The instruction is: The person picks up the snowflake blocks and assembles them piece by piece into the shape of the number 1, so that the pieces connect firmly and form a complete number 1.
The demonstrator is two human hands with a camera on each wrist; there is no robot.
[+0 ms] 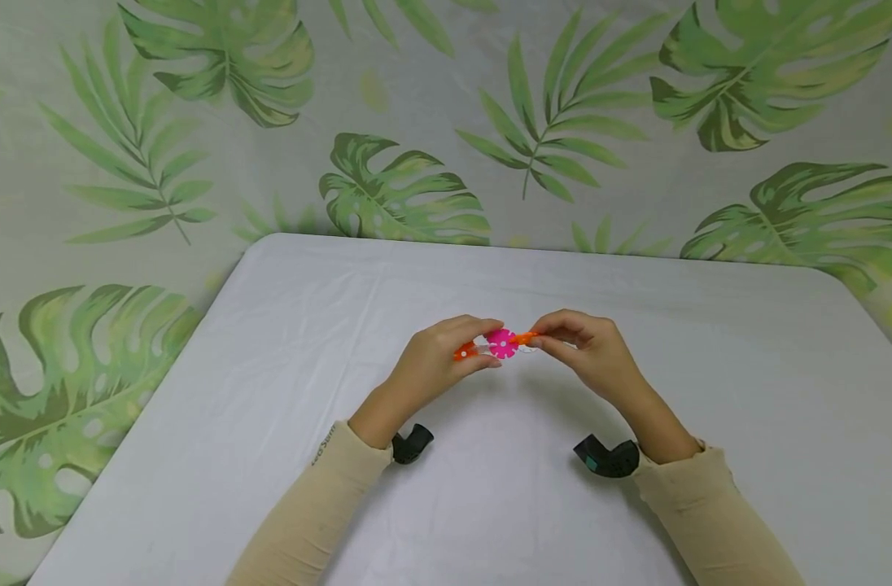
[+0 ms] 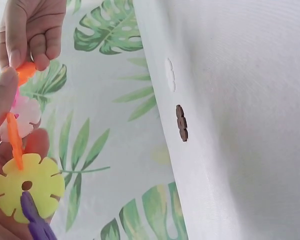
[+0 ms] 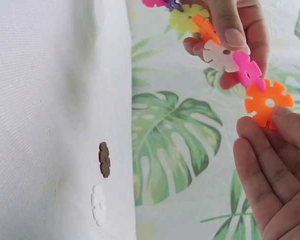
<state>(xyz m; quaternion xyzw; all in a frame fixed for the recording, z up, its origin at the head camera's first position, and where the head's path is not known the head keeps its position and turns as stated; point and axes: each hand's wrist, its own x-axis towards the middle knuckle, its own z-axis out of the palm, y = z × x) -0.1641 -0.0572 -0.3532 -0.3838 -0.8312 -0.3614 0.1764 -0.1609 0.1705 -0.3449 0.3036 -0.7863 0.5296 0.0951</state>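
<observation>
Leaf-print backdrop (image 1: 387, 89) up behind, white table (image 1: 446, 521) below, and all the action hangs between them! Above the cloth, a chain (image 1: 503, 343) of notched discs stretches from hand to hand. Left hand (image 1: 435, 352) pinches it by the white disc (image 3: 215, 56); right hand (image 1: 600, 350) has the orange end disc (image 3: 255, 105) between thumb and fingers, slotted against the pink disc (image 3: 248, 75). Is that joint fully seated? From here I can't tell, and there's the danger: one sideways twist could spring it apart. Push too hard and a notch might bend or split. Watch the other end too, yellow disc (image 2: 47, 182) and purple disc (image 2: 37, 220) trailing past the grip, where a jolt could shake a link loose! Anything dropped could knock the brown disc (image 3: 104, 160) or spare white one (image 3: 98, 205), lying near each other on the table.
</observation>
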